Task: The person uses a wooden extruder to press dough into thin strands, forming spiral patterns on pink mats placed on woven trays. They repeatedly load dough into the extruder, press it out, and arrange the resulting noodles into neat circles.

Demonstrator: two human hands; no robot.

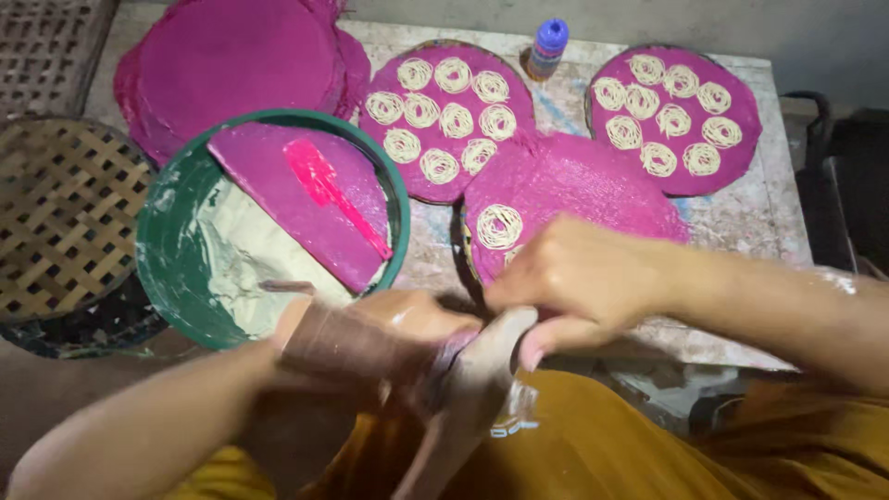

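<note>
A green basin sits left on the table, smeared inside with pale dough; a folded magenta cloth lies across it with a pink scraper on top. Behind it rests a stack of magenta rounds. Two magenta-covered trays carry noodle coils: the middle tray just beside the basin, the right tray near the table's far corner. A blue-capped bottle stands between them at the back. A nearer tray holds one coil. Woven bamboo trays are stacked far left, off the table.
</note>
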